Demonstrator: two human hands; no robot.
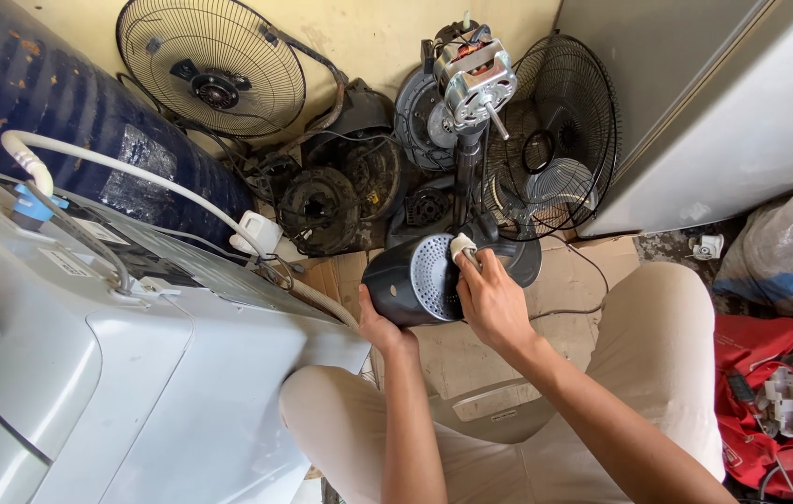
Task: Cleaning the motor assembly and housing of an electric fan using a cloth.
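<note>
Black plastic made up the round motor cover point(415, 278), which was held above the lap, in front of the stripped fan stand point(467, 177), close to the white washing machine point(116, 373) on the left. The cover was gripped from below by the left hand point(376, 322), with the fingers wrapped under its smooth side and the thumb pressed on the near edge; this hold probably kept it steady and turned its back end toward the other hand. The right hand point(490, 299) was laid against the back face, and a small white knob point(462, 246) was pinched between its fingertips at the upper edge of the cover. The cover looked like a short drum, glossy on the wall, with a pale round grille of many small holes on the end that was shown to the camera. No crack was seen on it, but the far side was hidden. Behind it, the bare fan motor point(474, 82) with its shaft was left standing on the stand, so the cover seemingly belonged there. Wire fan guards point(214, 65) were leaned against the yellow wall, and a red bag point(770, 411) with small parts was placed on the floor at the right.
</note>
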